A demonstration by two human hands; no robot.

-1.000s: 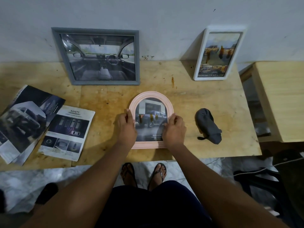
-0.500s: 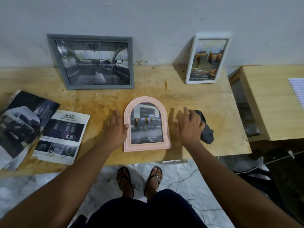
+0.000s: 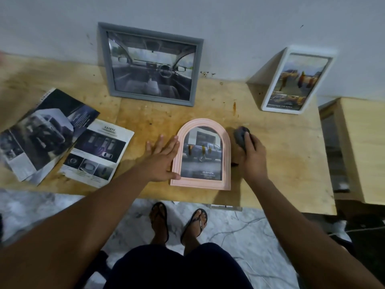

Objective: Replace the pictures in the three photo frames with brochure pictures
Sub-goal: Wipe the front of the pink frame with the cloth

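Frame (image 3: 202,155) between left hand (image 3: 164,159), against its edge, and right hand (image 3: 253,157), around cloth (image 3: 239,136)

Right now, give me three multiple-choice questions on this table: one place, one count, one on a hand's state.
1. Where is the pink frame? A flat on the table B leaning on the wall C on the floor
2. How many photo frames show? A two B three C four
3. The right hand is A empty B gripping the dark cloth C holding a brochure
Answers: 1 A, it lies face up; 2 B, pink, grey frame and white frame; 3 B, fingers curl round it.
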